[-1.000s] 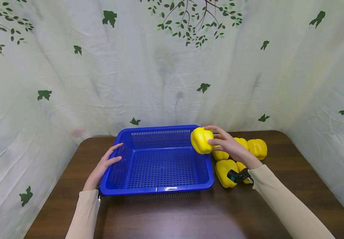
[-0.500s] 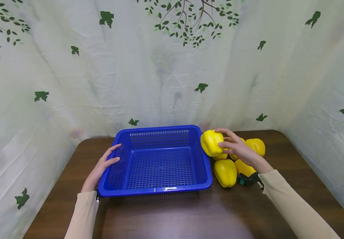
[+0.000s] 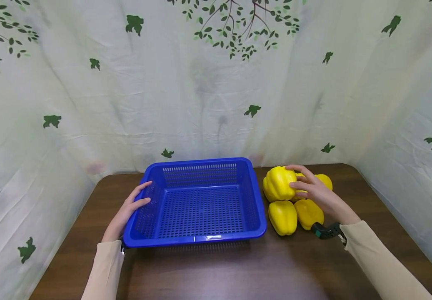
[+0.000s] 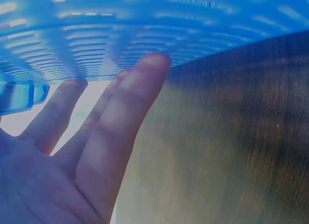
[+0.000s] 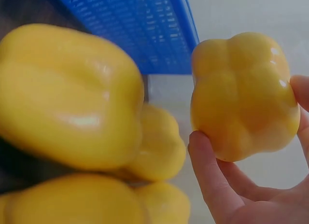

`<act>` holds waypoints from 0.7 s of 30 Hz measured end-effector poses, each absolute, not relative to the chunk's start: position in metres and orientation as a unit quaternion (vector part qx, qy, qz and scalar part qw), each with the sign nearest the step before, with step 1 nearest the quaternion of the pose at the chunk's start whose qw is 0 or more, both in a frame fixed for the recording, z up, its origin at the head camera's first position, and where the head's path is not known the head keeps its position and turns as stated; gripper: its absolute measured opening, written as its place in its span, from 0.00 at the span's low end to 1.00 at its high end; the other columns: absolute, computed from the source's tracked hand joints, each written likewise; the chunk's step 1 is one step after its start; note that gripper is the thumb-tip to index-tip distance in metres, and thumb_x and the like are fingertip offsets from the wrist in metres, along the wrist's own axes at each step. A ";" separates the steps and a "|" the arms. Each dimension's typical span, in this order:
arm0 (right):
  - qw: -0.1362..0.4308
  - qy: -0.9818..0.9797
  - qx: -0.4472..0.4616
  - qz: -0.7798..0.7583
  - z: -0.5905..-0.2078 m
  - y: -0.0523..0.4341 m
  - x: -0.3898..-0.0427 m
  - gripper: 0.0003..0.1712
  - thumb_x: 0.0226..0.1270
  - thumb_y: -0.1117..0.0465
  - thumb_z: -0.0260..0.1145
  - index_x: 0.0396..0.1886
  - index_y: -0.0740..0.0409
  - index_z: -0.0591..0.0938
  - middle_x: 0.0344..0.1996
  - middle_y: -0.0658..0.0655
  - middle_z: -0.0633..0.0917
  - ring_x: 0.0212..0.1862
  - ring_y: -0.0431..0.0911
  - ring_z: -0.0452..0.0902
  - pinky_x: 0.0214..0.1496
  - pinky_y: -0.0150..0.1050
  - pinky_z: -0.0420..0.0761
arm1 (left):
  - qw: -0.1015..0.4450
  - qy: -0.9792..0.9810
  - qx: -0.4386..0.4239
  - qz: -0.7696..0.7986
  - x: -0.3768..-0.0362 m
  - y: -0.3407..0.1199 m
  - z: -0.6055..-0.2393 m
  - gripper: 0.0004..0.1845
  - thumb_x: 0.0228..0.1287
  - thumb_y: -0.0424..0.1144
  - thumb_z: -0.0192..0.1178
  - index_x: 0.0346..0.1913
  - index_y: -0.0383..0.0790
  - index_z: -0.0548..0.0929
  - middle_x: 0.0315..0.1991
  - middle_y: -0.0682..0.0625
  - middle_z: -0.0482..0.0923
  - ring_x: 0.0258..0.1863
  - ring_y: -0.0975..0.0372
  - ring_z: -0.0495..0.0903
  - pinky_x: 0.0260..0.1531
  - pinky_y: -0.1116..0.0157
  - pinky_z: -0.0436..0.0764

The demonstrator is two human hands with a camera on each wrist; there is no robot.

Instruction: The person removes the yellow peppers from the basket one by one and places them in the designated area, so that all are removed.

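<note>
Here a yellow pepper [image 3: 278,183] sits grasped in the right hand [image 3: 313,189] above other peppers [image 3: 294,214] beside the blue basket [image 3: 197,239], whose left wall the left hand [image 3: 126,212] touches with straight fingers on the tabletop [image 3: 238,271].

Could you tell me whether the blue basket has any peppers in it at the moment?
Empty: the blue basket shows only its bare perforated floor, and every yellow pepper is outside, to its right.

Staged recording booth: leaf-print fabric backdrop [image 3: 208,83] draped on 3 sides around dark wooden table [image 3: 216,271].
</note>
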State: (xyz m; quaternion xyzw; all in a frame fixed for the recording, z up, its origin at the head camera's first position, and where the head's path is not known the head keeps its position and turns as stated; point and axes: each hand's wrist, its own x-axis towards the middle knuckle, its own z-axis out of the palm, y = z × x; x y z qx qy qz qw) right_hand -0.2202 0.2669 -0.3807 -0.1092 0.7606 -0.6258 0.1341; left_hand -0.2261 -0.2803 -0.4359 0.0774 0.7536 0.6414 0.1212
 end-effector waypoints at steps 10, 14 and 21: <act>0.117 0.766 -0.113 -0.621 -0.384 0.298 -0.210 0.28 0.73 0.59 0.57 0.68 0.46 0.61 0.60 0.66 0.62 0.52 0.49 0.69 0.51 0.41 0.74 | 0.121 0.754 0.076 0.641 -0.225 -0.280 -0.435 0.30 0.75 0.44 0.46 0.75 0.54 0.51 0.73 0.41 0.42 0.61 0.38 0.60 0.49 0.49 0.75; 0.110 0.772 -0.115 -0.616 -0.387 0.307 -0.207 0.27 0.74 0.59 0.55 0.69 0.47 0.60 0.62 0.64 0.60 0.53 0.49 0.67 0.51 0.40 0.73 | 0.120 0.754 0.077 0.642 -0.226 -0.280 -0.435 0.30 0.75 0.44 0.46 0.75 0.53 0.51 0.73 0.41 0.42 0.61 0.39 0.61 0.48 0.51 0.75; 0.104 0.774 -0.110 -0.615 -0.389 0.319 -0.204 0.28 0.74 0.59 0.55 0.69 0.46 0.60 0.63 0.64 0.58 0.54 0.46 0.67 0.50 0.38 0.76 | 0.119 0.754 0.078 0.641 -0.226 -0.280 -0.435 0.30 0.75 0.44 0.46 0.75 0.54 0.51 0.73 0.41 0.43 0.61 0.38 0.61 0.48 0.51 0.75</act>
